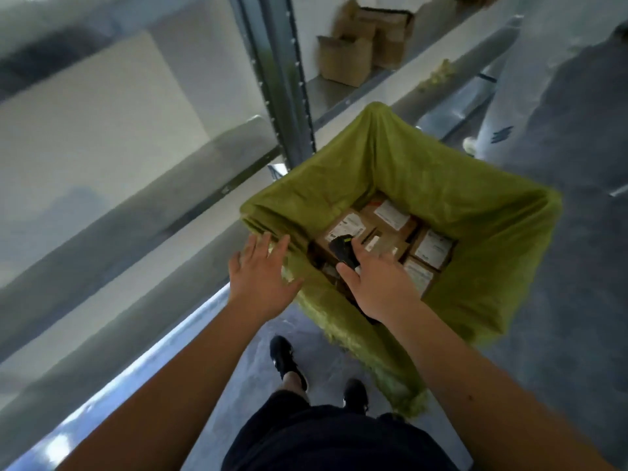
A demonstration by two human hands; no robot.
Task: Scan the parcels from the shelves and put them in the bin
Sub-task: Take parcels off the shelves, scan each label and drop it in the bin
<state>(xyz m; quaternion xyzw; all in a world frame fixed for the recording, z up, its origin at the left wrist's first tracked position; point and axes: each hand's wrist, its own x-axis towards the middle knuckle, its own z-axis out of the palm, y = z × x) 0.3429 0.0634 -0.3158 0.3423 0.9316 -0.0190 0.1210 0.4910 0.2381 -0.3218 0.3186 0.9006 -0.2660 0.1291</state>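
A bin lined with a green bag stands on the floor in front of me, with several brown cardboard parcels bearing white labels inside it. My right hand is over the bin's near side, shut on a black handheld scanner that points down at the parcels. My left hand hovers at the bin's left rim with its fingers spread and nothing in it.
Grey metal shelves run along my left, with an upright post just behind the bin. Open cardboard boxes sit on a shelf farther back. My feet stand on the grey floor below the bin.
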